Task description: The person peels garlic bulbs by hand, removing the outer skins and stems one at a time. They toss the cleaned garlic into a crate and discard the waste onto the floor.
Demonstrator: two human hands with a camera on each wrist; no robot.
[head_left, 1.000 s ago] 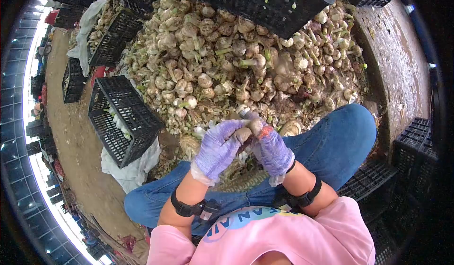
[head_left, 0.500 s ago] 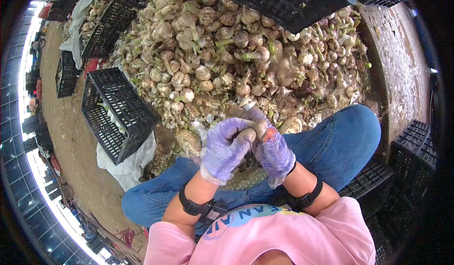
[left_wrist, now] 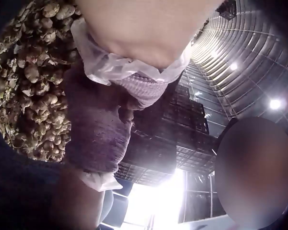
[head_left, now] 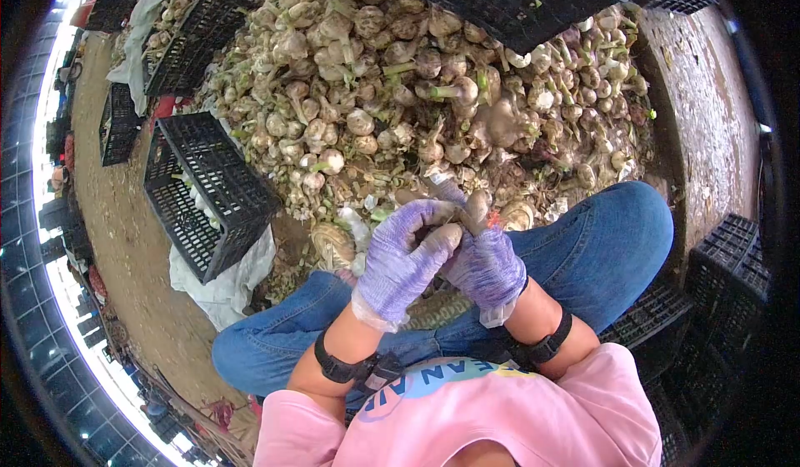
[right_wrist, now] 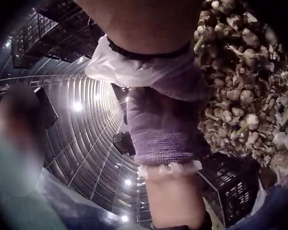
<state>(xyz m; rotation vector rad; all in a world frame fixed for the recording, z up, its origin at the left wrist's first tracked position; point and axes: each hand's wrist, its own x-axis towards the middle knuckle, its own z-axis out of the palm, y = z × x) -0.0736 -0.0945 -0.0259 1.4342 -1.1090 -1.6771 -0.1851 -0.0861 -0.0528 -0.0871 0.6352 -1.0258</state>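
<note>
Both hands meet in front of the lap, in thin purple gloves with translucent cuffs. The left hand point(head_left: 398, 259) has its thumb and forefinger drawn together and pinches at a small brownish piece point(head_left: 462, 219). Close against it, the right hand point(head_left: 487, 265) is curled round the same spot with its thumb raised; an orange-red patch shows near that thumb. The fingers hide most of the piece, and I cannot tell its kind. Beyond the hands spreads a heap of garlic bulbs point(head_left: 358, 121), several with green stems. Both wrist views show the gloves from the cuff side, with fingertips hidden.
A tilted black crate point(head_left: 223, 185) holds some pale trimmed stuff at the left, on a white sheet point(head_left: 229, 277). Another black crate point(head_left: 500, 4) overhangs the heap at the far side. Stacked crates point(head_left: 737, 254) stand at right. Jeans-clad legs point(head_left: 600, 217) flank the hands.
The hands stay together, with the left hand shifting slightly right and the right thumb rising and turning away from the left fingers. The head view has swung a little.
</note>
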